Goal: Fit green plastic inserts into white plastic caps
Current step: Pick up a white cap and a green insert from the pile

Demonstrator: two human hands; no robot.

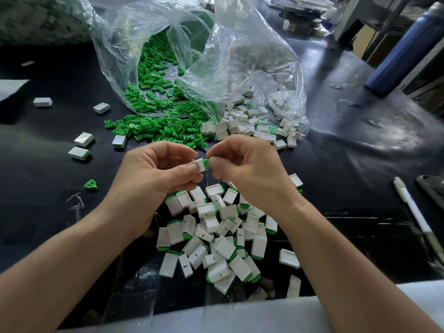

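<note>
Two loose heaps, green inserts [156, 127] and white caps [252, 126], lie beyond your finished pile [216, 236]. Your left hand [153, 174] pinches one cap [199, 163] and your right hand [249, 169] pinches an insert [206, 162] at its mouth, seemingly half seated. Push it in crooked and it may jam or spring off into the pile.

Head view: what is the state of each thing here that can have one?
white cap: held off the table, green insert partly in.
green insert: sticks out of the cap's end.
left hand: pinches the white cap.
right hand: pinches the green insert.
plastic bag: open, on its side, loose inserts spilling out.
near pile of caps: inserts fitted, green edges showing.
</note>
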